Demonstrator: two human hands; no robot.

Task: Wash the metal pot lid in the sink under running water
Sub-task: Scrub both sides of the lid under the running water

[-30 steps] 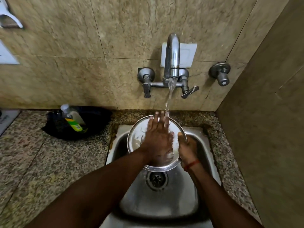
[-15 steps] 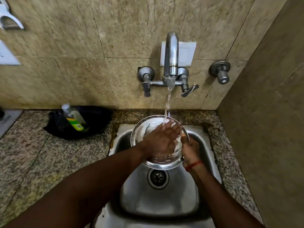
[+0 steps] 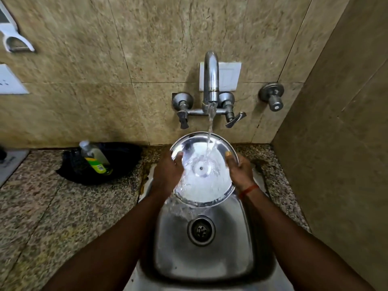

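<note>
Right now the metal pot lid (image 3: 202, 175) is held tilted over the sink (image 3: 241, 238), water from the tap (image 3: 211, 80) striking its face. Left hand (image 3: 168, 175) and right hand (image 3: 239, 171) each have fingers curled on opposite rims. A bottle (image 3: 94, 157) lies on the tabletop (image 3: 52, 206).

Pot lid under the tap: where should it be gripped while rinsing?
Grip the pot lid by its thin rim at opposite edges, as the left hand and right hand do, coming from the sides; the tilted face stays open to the water stream.
</note>
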